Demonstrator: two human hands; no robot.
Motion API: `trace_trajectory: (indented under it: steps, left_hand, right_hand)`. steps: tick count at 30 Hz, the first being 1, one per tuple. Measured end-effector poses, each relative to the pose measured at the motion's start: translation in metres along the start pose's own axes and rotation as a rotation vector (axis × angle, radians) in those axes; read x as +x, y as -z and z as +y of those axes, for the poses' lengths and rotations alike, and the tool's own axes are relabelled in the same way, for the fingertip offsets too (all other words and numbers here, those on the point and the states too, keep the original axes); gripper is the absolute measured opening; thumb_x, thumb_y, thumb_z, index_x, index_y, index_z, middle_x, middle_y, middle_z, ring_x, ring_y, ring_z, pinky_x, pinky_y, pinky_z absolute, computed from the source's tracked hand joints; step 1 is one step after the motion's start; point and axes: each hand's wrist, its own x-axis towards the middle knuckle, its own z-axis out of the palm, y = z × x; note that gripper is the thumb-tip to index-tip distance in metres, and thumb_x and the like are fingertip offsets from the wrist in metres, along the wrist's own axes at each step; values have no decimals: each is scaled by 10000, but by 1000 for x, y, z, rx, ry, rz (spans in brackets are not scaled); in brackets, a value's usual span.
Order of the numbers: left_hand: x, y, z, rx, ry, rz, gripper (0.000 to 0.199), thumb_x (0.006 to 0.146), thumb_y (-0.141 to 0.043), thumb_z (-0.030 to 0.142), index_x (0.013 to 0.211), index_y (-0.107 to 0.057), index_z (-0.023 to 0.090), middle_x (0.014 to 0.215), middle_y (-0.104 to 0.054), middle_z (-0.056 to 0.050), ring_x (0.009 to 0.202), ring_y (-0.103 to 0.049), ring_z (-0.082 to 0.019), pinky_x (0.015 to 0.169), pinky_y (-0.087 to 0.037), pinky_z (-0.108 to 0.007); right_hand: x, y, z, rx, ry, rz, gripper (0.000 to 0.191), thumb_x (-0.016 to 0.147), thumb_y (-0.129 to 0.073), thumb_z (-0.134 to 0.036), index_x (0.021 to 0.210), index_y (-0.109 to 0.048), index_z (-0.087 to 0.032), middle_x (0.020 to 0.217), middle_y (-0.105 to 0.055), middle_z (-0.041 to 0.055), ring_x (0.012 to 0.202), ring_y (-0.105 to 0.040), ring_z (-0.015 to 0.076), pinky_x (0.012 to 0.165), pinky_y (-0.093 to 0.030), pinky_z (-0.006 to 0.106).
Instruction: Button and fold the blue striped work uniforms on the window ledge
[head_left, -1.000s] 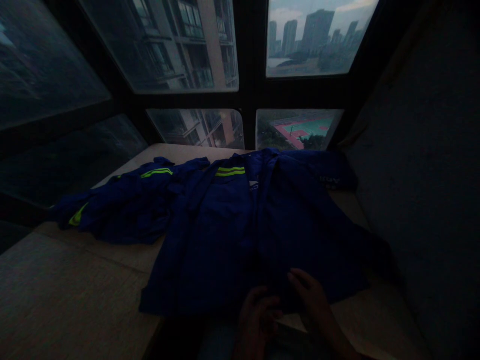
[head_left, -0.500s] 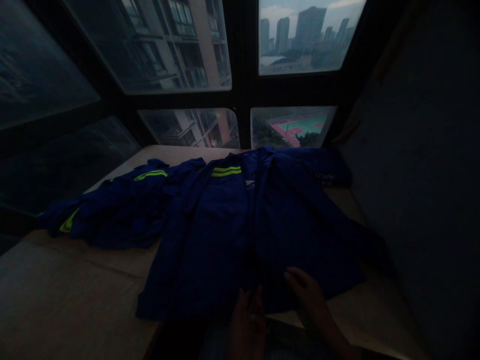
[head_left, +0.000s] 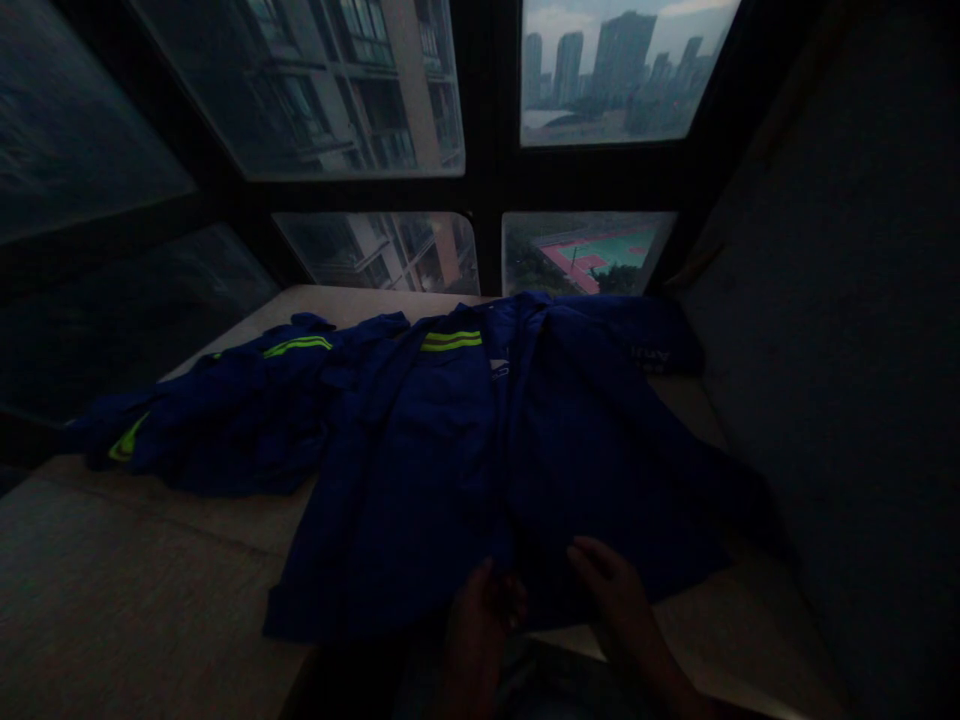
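Note:
A blue jacket (head_left: 420, 460) lies spread out, front up, its collar toward the window and its hem toward me. It has yellow-green stripes on the chest and a small white mark beside the front opening. At the lower end of that opening my left hand (head_left: 484, 615) is closed, its curled fingers on the jacket's front edge. To its right, my right hand (head_left: 611, 585) pinches the other front panel near the hem, thumb and fingers together. Darkness hides the exact fold or zip part between the fingers.
Another blue garment (head_left: 232, 410) with yellow-green stripes lies crumpled at the left. Behind the jacket's right shoulder is folded blue cloth (head_left: 645, 335) with white lettering. Everything rests on a pale ledge (head_left: 150, 580) below dark-framed windows (head_left: 487, 180); a wall (head_left: 840, 330) bounds the right side.
My left hand has moved slightly up and left, and its fingers are more curled. The right hand stays nearly in place. The view has shifted a little.

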Motion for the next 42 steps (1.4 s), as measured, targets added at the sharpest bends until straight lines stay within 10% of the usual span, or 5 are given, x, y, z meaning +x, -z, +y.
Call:
trace_trajectory:
  steps: [7,14,42]
  left_hand:
    - [-17,20,18,878,-358,131,435,773,-646,583,533,-572,227,487,-490,-12,632,-556,-215,575,-366,-280]
    - [-19,-2,14,1116,-498,107,557,834,-492,626,445,-426,233,482,-426,2,507,-375,-146,556,-237,-304]
    - [-7,-13,-8,907,-343,24,745,687,-316,936,492,-423,225,539,-387,12,556,-375,-146,546,-290,-302]
  right_hand:
    - [-11,0,-3,-238,330,8,371,838,-632,-530,953,-775,-208,1029,-751,112,985,-693,283,883,-549,399]
    - [-33,-24,-5,-572,919,-57,283,979,-471,-228,1133,-708,-252,982,-731,67,896,-678,194,793,-557,326]
    - [-27,-20,0,-635,1111,-129,280,990,-446,-165,1190,-639,-207,935,-716,69,801,-675,176,693,-553,294]
